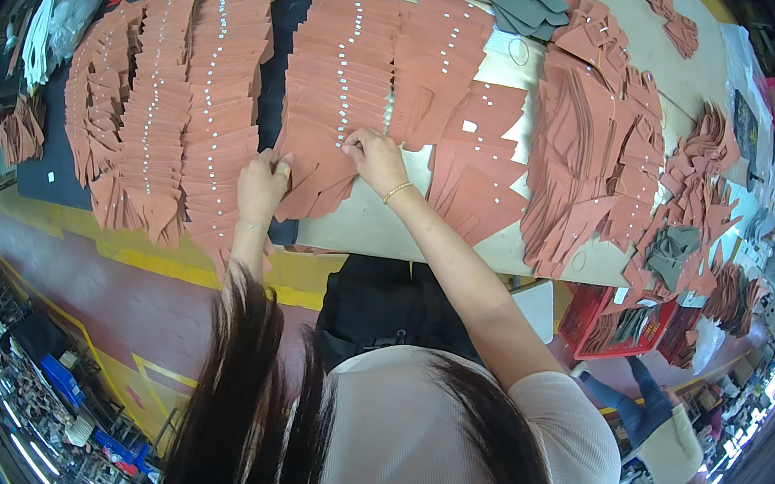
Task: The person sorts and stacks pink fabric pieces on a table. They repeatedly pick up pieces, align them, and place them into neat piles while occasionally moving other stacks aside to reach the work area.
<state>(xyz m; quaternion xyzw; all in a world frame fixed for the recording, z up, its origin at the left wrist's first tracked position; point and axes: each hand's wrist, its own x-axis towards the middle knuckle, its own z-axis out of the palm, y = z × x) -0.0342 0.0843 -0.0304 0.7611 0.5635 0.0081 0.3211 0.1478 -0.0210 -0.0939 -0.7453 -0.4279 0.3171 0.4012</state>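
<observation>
My right hand (374,160) is closed in a pinch over the near end of a column of overlapping terracotta cut pieces (342,72), beside a line of small white labels. What sits between its fingertips is too small to make out. My left hand (263,190) rests at the left edge of the lowest pieces (318,190). Its fingers are bent together, with a pale spot at the tips; whatever they grip is hidden. White labels run down the neighbouring column of terracotta pieces (226,58) as well.
More terracotta stacks (573,149) cover the table to the right. Grey-green cut pieces (523,2) lie at the far side. A red crate (617,323) with pieces in it stands below the table's right front edge. Behind it, a person (664,431) is in the aisle.
</observation>
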